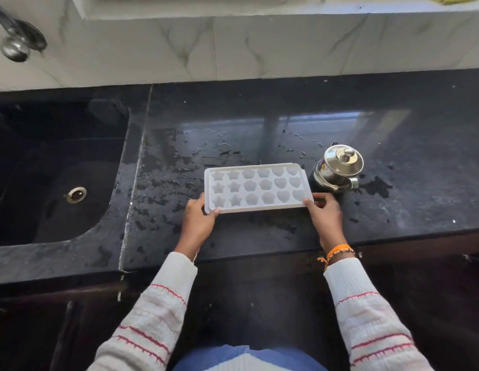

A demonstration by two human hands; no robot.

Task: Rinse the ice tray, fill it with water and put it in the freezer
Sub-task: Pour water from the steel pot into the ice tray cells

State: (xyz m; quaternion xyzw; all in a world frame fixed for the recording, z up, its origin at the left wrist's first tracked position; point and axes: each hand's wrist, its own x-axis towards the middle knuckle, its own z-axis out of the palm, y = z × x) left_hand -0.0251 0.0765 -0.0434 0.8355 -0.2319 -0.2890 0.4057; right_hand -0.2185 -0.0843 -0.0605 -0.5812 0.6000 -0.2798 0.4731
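Head view: my left hand (pixel 196 223) grips the near left corner of the ice tray (pixel 257 187), thumb curled over the rim, fingers hidden beneath. My right hand (pixel 325 212) grips the near right corner the same way, thumb on top, the other fingers curled round the tray's right end. The tray is white plastic, three rows of six moulds shaped as stars, flowers and hearts; whether the moulds contain water I cannot tell. It sits level at the middle of the black countertop (pixel 407 156), nearer the front edge than the back wall; whether it rests on the surface or is just lifted I cannot tell. A lidded steel pot (pixel 338 168) stands just beside its far right corner. Water patches lie around the tray. A black sink (pixel 59 170) occupies the countertop's left end, with a steel tap (pixel 14 41) above.
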